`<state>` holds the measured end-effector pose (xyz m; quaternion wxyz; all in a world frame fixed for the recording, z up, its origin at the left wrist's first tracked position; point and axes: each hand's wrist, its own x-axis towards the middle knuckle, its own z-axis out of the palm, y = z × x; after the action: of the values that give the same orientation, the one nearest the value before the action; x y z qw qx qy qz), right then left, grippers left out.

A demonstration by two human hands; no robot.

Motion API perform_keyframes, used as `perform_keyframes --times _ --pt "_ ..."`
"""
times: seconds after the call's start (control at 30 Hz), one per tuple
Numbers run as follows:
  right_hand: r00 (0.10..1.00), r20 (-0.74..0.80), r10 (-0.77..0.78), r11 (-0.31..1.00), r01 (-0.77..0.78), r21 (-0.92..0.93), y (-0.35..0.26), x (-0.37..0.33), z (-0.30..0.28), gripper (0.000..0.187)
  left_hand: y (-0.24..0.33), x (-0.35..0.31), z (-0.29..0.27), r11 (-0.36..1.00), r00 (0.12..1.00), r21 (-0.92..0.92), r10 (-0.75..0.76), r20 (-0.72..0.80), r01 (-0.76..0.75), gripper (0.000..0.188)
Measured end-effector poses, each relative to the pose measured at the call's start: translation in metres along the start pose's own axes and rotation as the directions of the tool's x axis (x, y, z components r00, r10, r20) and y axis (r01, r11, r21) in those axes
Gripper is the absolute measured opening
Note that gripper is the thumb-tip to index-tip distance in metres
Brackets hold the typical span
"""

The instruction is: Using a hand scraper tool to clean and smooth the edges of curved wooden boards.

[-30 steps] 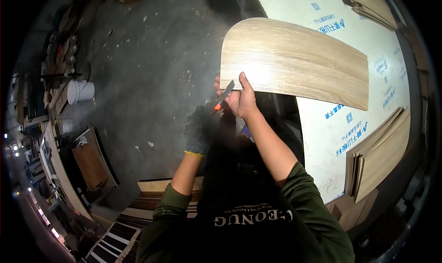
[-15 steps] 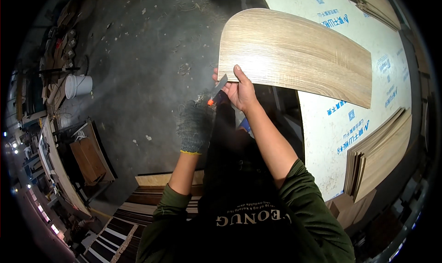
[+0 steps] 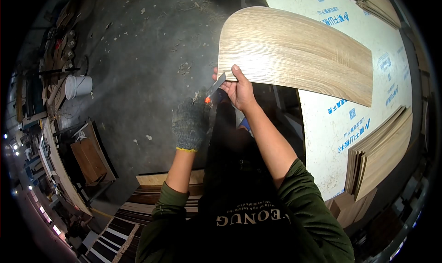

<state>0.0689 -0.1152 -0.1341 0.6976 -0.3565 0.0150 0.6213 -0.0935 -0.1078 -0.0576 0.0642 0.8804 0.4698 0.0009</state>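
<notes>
My right hand [image 3: 240, 89] is bare and grips the near left corner of a pale wood-grain board [image 3: 294, 51], thumb on top and fingers under the edge. The board's far left corner is rounded, and its right part lies over the white table. My left hand [image 3: 189, 125], in a grey knitted glove with a yellow cuff, is closed round a flat-bladed tool [image 3: 216, 84]. Its grey blade has a slanted tip close by the board's corner, and an orange part shows at the glove. Whether the blade touches the board I cannot tell.
The white printed sheet [image 3: 322, 157] on the right bears a stack of wood-grain panels [image 3: 380, 152]. More panels [image 3: 377, 5] lie at its far end. On the left stand a white bucket [image 3: 78, 86] and a cardboard box [image 3: 88, 161]. Scraps litter the grey floor [image 3: 138, 79].
My left hand and the flat-bladed tool have shifted slightly left and away from me. The board and my right hand have hardly moved.
</notes>
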Motion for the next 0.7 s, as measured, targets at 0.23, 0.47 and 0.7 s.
perform_keyframes --times 0.23,0.47,0.7 --pt "1.0 0.003 -0.011 1.0 0.011 -0.027 0.0 0.0 0.0 0.049 -0.006 0.01 -0.002 1.0 1.0 -0.006 0.015 0.003 -0.014 0.033" --pt "1.0 0.014 -0.003 1.0 0.003 -0.004 0.002 0.002 -0.003 0.046 -0.014 0.029 0.007 0.996 0.991 -0.011 0.089 -0.099 -0.091 0.03" --pt "1.0 -0.009 0.012 1.0 -0.013 -0.023 0.002 0.004 -0.007 0.05 -0.016 0.064 0.009 0.986 0.967 0.019 0.166 -0.191 -0.165 0.027"
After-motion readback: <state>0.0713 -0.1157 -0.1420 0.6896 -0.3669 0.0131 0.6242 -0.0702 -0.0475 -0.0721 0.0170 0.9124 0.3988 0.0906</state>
